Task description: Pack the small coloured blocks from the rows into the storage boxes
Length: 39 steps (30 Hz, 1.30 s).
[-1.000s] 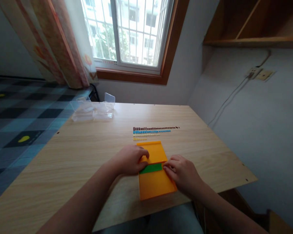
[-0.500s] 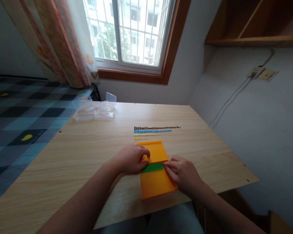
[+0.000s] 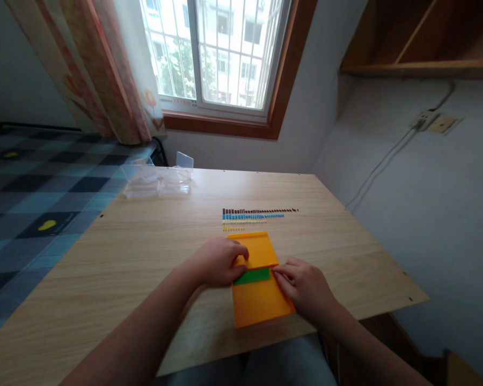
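An orange plastic tray [image 3: 261, 303] with raised edges lies on the table in front of me. Across its middle runs a flat green strip [image 3: 253, 276], just below an orange ridge. My left hand [image 3: 219, 260] grips the tray's left side, its index finger curled over the upper part and the thumb by the strip's left end. At the strip's right end, my right hand [image 3: 304, 284] has thumb and fingers pinched together over the tray's right edge. Whatever sits between those fingertips is too small or hidden to make out.
Beyond the tray, small pieces stand in rows: dark brown [image 3: 257, 210], blue [image 3: 249, 216], pale and yellow [image 3: 231, 229]. Clear plastic boxes [image 3: 156, 182] rest at the table's far left. A checked bed [image 3: 64, 182] adjoins the left side, and a wall [image 3: 426, 193] the right.
My right fingertips have drawn very slightly right, baring a little more of the green strip's end. My left hand and the tray stay in place; the camera view has shifted slightly.
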Tool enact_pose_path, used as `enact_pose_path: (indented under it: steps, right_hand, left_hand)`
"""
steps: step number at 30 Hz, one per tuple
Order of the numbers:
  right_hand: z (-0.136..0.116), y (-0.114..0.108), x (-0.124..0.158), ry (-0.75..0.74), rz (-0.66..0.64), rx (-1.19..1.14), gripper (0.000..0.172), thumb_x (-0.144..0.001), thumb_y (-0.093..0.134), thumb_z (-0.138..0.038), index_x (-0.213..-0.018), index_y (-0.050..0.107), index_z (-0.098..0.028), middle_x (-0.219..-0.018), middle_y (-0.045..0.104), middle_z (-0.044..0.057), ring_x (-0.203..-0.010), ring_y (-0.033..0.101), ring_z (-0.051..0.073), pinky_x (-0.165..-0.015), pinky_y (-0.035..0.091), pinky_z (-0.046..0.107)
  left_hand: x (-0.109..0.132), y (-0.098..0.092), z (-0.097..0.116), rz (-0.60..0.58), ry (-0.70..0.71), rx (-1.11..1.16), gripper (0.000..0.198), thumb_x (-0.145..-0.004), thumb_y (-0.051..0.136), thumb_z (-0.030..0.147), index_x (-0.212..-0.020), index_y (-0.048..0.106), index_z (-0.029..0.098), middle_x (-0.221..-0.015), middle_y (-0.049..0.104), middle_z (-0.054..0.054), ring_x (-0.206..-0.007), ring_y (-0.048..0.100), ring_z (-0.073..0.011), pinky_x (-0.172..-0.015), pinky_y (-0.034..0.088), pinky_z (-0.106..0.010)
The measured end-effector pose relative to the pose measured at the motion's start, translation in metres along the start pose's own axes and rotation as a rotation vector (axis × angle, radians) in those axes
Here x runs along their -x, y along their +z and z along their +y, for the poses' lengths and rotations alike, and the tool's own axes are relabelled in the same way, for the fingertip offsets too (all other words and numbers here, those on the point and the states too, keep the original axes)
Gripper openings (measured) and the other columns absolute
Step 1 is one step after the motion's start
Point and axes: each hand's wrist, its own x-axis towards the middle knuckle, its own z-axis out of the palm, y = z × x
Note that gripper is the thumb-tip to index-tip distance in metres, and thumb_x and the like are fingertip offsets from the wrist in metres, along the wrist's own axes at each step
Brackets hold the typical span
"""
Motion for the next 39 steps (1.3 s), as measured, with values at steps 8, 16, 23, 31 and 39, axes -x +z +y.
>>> enact_pose_path:
  steps: [8, 16, 23, 31, 39]
  right_hand:
    - [0.007, -0.007, -0.003, -0.021, 0.108, -0.071, 0.025, -0.099, 0.053, -0.026, -0.100, 0.079, -0.023, -0.088, 0.072, 0.005, -0.084, 0.065, 0.020, -0.076, 0.046, 0.031]
    - [0.014, -0.028, -0.006, -0.036, 0.064, -0.152, 0.036, -0.098, 0.055, -0.036, -0.129, 0.067, -0.021, -0.101, 0.070, 0.008, -0.091, 0.065, 0.023, -0.082, 0.051, 0.037]
    - [0.008, -0.017, 0.040, -0.116, -0.104, -0.282, 0.059, -0.088, 0.074, -0.036, -0.143, 0.054, -0.028, -0.136, 0.061, 0.009, -0.126, 0.056, 0.027, -0.109, 0.046, 0.043]
    - [0.013, 0.006, 0.049, -0.099, -0.128, -0.323, 0.040, -0.080, 0.070, -0.013, -0.117, 0.062, -0.026, -0.126, 0.062, 0.009, -0.118, 0.059, 0.027, -0.101, 0.050, 0.042]
    - [0.011, 0.014, 0.050, -0.095, -0.033, -0.323, 0.026, -0.078, 0.068, -0.010, -0.096, 0.054, -0.022, -0.107, 0.064, 0.006, -0.101, 0.060, 0.024, -0.087, 0.051, 0.038]
  left_hand:
    - [0.001, -0.006, -0.006, 0.088, -0.115, -0.030, 0.024, -0.091, 0.060, 0.039, -0.104, 0.075, 0.025, -0.089, 0.075, -0.004, -0.079, 0.068, -0.0232, -0.073, 0.048, -0.033]
    - [-0.002, -0.002, -0.020, 0.286, -0.436, -0.083, 0.027, -0.099, 0.048, 0.035, -0.108, 0.069, 0.020, -0.105, 0.073, -0.010, -0.088, 0.068, -0.0238, -0.076, 0.049, -0.034]
    - [-0.003, -0.001, -0.019, 0.275, -0.519, -0.081, 0.026, -0.096, 0.050, 0.034, -0.096, 0.071, 0.019, -0.100, 0.074, -0.010, -0.084, 0.068, -0.0231, -0.072, 0.047, -0.033]
    - [-0.005, -0.001, -0.017, 0.275, -0.516, -0.042, 0.021, -0.092, 0.054, 0.030, -0.089, 0.073, 0.019, -0.095, 0.074, -0.009, -0.081, 0.067, -0.0214, -0.071, 0.047, -0.031]
    - [-0.005, 0.006, -0.020, 0.428, -0.519, 0.172, 0.011, -0.088, 0.056, 0.025, -0.086, 0.066, 0.019, -0.084, 0.072, -0.007, -0.076, 0.063, -0.0211, -0.071, 0.046, -0.034]
